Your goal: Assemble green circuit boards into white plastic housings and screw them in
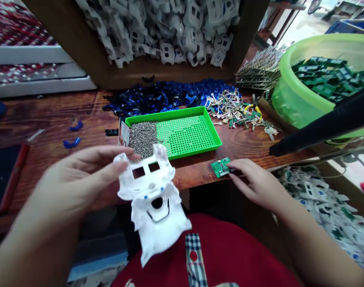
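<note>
My left hand [89, 175] pinches a white plastic shell [158, 235] by its upper left corner. The shell has two square windows, a round hole and small blue dots, and hangs over my lap in front of the bench edge. Between the thumb and fingers of my right hand [253, 181] is a small green circuit board [220, 167], held by its right side at the bench's front edge. Beyond both hands lies a green tray [196, 152] with a perforated floor, its left part heaped with small metal screws [143, 137].
A box [170, 75] of white shells stands at the back, with blue plastic parts [170, 95] before it. Wired pieces [229, 105] lie to their right. A green tub [304, 48] holds circuit boards; a black rod [319, 123] juts in from the right. More shells [322, 195] sit lower right.
</note>
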Available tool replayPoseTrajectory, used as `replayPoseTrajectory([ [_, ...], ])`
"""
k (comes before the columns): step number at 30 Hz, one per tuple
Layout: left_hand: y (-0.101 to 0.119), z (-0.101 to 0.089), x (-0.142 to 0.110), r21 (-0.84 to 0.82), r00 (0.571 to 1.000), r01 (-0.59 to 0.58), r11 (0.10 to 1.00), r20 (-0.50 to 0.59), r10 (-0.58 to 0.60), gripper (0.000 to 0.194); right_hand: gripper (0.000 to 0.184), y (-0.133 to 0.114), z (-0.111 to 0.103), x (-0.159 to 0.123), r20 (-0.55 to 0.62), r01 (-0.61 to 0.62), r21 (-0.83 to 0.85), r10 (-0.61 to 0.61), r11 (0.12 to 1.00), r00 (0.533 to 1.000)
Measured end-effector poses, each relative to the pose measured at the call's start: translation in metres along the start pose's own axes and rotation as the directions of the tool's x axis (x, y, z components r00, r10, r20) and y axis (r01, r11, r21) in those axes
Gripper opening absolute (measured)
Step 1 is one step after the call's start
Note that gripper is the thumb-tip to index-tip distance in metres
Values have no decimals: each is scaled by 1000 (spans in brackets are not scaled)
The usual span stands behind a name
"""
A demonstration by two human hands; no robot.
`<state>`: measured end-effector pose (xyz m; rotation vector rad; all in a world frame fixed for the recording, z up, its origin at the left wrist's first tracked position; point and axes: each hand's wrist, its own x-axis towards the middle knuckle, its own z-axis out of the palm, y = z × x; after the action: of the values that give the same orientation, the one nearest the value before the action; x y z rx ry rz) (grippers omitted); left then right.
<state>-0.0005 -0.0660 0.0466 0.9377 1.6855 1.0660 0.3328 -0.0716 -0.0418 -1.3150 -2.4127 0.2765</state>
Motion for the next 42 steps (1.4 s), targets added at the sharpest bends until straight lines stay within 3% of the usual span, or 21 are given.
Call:
replayPoseTrajectory([
  [4,-27,20,-26,-244,990,130,961,86,-112,21,18,7,3,-3,-29,-6,9,7,1000,1000],
  [10,-53,50,-26,-436,941,303,847,275,-196,31,18,11,14,-5,-87,-1,-2,1,1000,996],
  [13,-58,58,-24,-486,952,278,828,258,-168,29,15,7,15,-7,-162,-35,14,37,999,986],
  [16,-61,66,-26,-531,969,211,821,224,-104,25,13,-12,7,-10,-293,-56,140,95,989,951],
  [19,-68,77,-32,-550,985,121,827,170,-31,21,14,-41,-5,-8,-365,27,287,83,958,927],
  [24,-82,90,-42,-554,967,172,814,251,-33,26,16,-72,-11,5,-232,229,244,-173,942,957],
  [27,-87,90,-48,-553,946,212,806,322,-28,30,11,-78,-6,11,-147,279,212,-251,937,957],
  [30,-88,90,-54,-581,921,255,773,391,-9,33,6,-81,-5,11,-93,288,189,-275,939,957],
  [35,-88,89,-61,-657,870,397,642,493,-34,38,8,-87,-11,6,-31,279,168,-278,946,960],
  [42,-89,82,-64,-640,865,351,684,501,23,20,8,-90,-12,9,38,208,166,-217,964,975],
])
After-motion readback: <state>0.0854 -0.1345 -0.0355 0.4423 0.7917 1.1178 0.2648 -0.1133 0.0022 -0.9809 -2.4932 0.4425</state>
